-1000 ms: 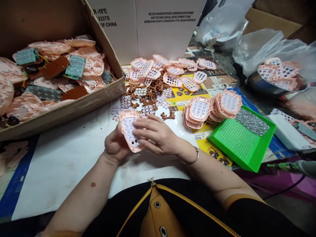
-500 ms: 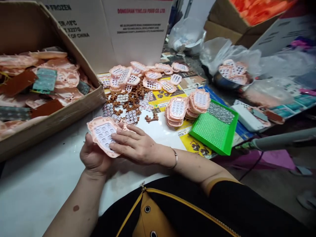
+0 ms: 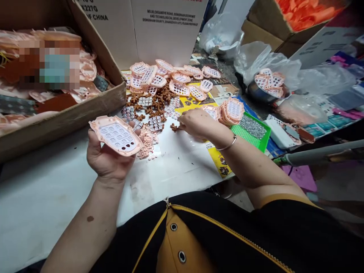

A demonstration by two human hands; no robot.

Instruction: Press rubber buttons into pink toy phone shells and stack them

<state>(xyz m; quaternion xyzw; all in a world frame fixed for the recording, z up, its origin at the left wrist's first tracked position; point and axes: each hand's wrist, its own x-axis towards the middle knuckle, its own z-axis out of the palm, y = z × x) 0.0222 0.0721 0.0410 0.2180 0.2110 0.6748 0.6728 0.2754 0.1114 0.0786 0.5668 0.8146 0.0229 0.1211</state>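
Left hand holds a pink panel, right hand reaches to a brown piece

Clock directions are from the middle of the view. At 10 o'clock, a cardboard box [image 3: 93, 100] is full of pink shells and boards. At 9 o'clock, above the white desk [image 3: 173, 163], the left hand [image 3: 110, 163] grips the pink panel [image 3: 116, 134] between thumb and fingers, tilted. This panel has rows of pale keys, and 3 dark holes show at its 4 o'clock end. Just beside it, small pink pieces [image 3: 146, 142] lie loose. At 11 o'clock there are brown pieces [image 3: 161, 99], and behind them a pile of panels [image 3: 179, 89]. Near the centre, the right hand [image 3: 199, 123] is palm down, its fingers bent at a small brown piece [image 3: 174, 127]; I cannot tell if they pinch it. At 2 to 3 o'clock stand stacked panels [image 3: 234, 110], then a green tray [image 3: 241, 132] with small silver pieces [image 3: 252, 127]. At 2 o'clock, a metal bowl [image 3: 257, 93] holds more panels.
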